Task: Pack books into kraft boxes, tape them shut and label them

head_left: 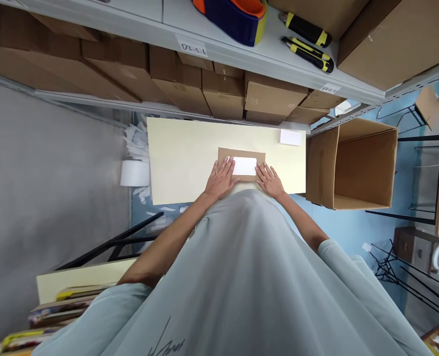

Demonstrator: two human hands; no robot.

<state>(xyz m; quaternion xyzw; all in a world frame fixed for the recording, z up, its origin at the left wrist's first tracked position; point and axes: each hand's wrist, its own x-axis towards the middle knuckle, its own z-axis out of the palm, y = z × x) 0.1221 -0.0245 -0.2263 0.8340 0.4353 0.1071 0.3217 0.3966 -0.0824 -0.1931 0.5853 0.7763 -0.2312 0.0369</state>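
A flat brown cardboard piece (241,153) lies on the pale yellow tabletop (182,158), close to my body. On its middle rests a white rectangular label or card (245,166). My left hand (221,179) lies flat over the left end of both, its fingers stretched out and fingertips on the white piece. My right hand (269,179) rests with spread fingers on the right end of the cardboard, fingertips by the white piece's edge. Neither hand grips anything. A stack of white cards (290,137) sits at the table's back right.
A large open cardboard box (364,163) stands right of the table. Shelves with brown boxes (271,96) run along the back. Above them are two utility knives (308,49) and a dark blue tape roll or dispenser (237,22). A white cylinder (135,173) stands at the left.
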